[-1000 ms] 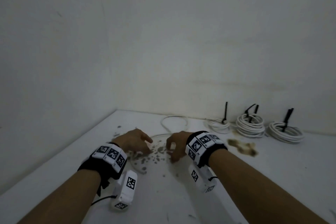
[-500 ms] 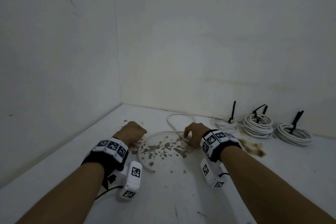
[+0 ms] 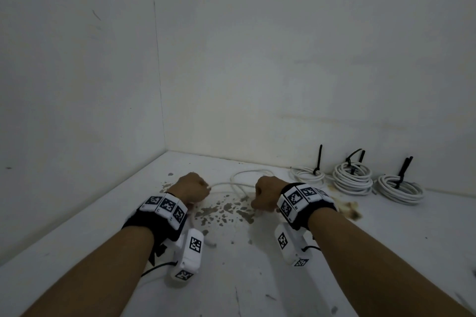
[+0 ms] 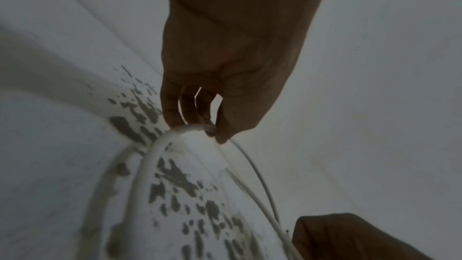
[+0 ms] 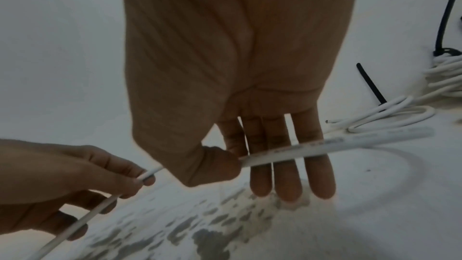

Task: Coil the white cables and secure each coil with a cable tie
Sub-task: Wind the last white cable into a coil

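A loose white cable [image 3: 226, 184] runs between my two hands over the stained white table [image 3: 257, 278], with a slack loop [image 3: 248, 174] lying behind them. My left hand [image 3: 192, 189] is curled into a fist. In the left wrist view its fingertips [image 4: 175, 122] pinch the cable [image 4: 150, 157], which bends down toward the table. In the right wrist view my right hand [image 5: 240, 157] pinches the cable [image 5: 332, 141] between the thumb and nearly straight fingers. My left hand [image 5: 75, 181] also grips it at the lower left there.
Three tied white coils [image 3: 307, 175] [image 3: 353, 179] [image 3: 400, 189] with upright black cable ties [image 3: 319, 159] sit along the back wall at the right. Brown stains [image 3: 224, 211] mark the table between my hands. Walls meet in a corner at the far left.
Both hands were close together with fingers on the table a second ago; they have since moved apart, closed on the cable and drawn it between them.
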Tool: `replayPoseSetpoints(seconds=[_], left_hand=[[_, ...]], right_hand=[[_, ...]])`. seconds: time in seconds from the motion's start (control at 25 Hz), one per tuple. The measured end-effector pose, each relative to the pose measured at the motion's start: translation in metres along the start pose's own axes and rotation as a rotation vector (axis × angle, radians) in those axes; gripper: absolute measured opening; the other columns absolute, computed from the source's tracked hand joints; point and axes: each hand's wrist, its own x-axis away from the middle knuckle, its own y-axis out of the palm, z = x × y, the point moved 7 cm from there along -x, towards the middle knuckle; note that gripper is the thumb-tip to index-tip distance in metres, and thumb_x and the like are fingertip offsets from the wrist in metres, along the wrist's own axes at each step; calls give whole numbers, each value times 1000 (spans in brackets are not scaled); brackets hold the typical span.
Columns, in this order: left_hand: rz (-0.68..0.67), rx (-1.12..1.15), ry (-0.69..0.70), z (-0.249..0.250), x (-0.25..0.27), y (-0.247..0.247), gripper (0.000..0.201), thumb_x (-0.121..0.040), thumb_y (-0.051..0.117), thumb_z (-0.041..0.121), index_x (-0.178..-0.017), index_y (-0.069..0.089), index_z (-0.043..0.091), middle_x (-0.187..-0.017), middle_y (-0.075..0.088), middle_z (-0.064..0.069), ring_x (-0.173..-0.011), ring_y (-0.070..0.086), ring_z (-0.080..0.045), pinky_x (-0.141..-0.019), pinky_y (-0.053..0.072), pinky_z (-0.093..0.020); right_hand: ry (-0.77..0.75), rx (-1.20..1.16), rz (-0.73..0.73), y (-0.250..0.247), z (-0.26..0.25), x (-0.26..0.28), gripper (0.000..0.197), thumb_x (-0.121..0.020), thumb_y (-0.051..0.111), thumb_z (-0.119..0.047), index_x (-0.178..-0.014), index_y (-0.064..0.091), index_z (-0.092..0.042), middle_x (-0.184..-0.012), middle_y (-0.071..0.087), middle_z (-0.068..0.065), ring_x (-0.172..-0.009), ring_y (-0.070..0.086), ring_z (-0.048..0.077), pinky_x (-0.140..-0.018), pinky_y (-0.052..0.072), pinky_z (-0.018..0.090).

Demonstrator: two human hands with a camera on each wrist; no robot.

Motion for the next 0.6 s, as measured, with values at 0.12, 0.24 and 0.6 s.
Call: replayPoseSetpoints(seconds=[0.12,0.24,0.6], left_hand=[[198,529,7,22,7,-25,20,-97,55,27,-109,68,18,-93,66,-9,-70,58,-22,-53,45,-24],[226,884,-6,54,8,-49,19,-97,54,25,-105,63,11,-76,53,-5,-51,39,-15,-43,28,-19],[-179,1375,275,165,40,-43,27,-102,48,15,-117,66,2,-117,68,0,-80,64,-9,-56,50,-22]], right_hand=[[-19,-64,-157,-2,9,23,15,-85,60,-15,-75,65,-4,-66,66,9,-56,63,21,-57,59,32],[-37,38,-229,-10,20,45,7,-82,59,-12,-79,64,-9,-70,67,8,-60,63,21,-59,57,32],[-198,-49,-153,-105,3,133,30,-76,42,0,-70,65,-18,-67,67,-2,-65,55,15,-66,44,32]])
